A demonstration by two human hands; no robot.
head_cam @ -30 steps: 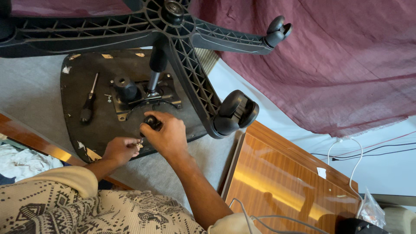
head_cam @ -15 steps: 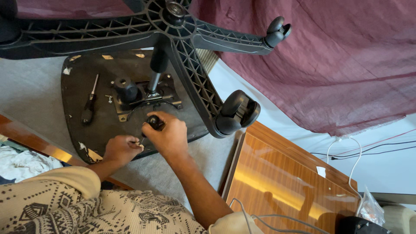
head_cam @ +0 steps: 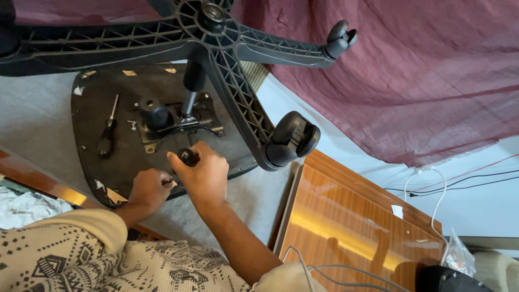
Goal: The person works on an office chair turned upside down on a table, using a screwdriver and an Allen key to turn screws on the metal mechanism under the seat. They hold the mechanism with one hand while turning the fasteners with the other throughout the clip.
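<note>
An office chair lies upside down, its black seat underside facing up and its black star base with castor wheels overhead. My right hand is closed around a black-handled tool held against the seat near the metal mechanism plate. My left hand pinches something small at the seat's near edge, touching the right hand. What the left fingers hold is too small to tell.
A black-handled screwdriver and a loose screw lie on the seat underside. A polished wooden board lies to the right, a maroon cloth hangs behind, cables run along the white floor, grey carpet lies left.
Both hands shifted slightly on the seat underside, the left hand closing in beside the right. The chair and the screwdriver stayed put.
</note>
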